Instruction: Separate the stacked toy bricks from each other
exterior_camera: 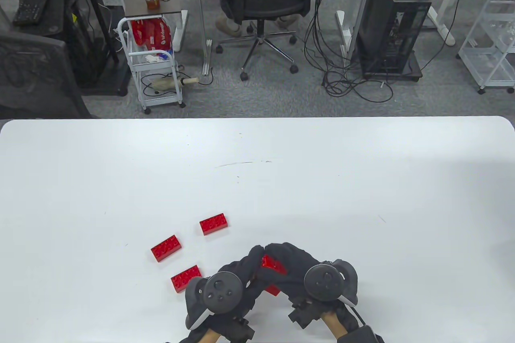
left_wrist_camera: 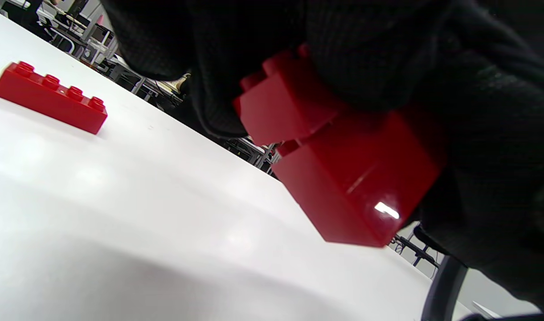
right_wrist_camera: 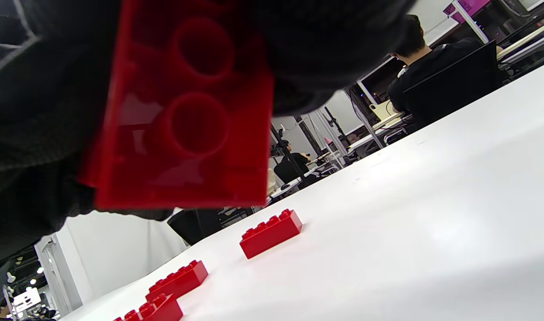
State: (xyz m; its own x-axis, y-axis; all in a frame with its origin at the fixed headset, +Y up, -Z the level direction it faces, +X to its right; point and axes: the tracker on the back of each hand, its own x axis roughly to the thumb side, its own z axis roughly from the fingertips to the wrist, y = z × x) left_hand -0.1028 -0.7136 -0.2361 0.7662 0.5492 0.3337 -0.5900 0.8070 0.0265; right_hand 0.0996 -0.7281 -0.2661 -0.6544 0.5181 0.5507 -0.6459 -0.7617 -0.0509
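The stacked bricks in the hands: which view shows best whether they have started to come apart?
Left wrist view: the held bricks show a tilted seam between upper and lower brick. Table view shows only red slivers between both hands. Right wrist view shows just the hollow underside.

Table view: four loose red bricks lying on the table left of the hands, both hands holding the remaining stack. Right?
Not quite: three loose bricks lie there, not four, as the table view shows. The rest holds: left hand and right hand both grip the remaining stack.

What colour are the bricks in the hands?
Red. The stacked bricks gripped by both hands show best in the left wrist view, plain glossy red, like the loose bricks on the table.
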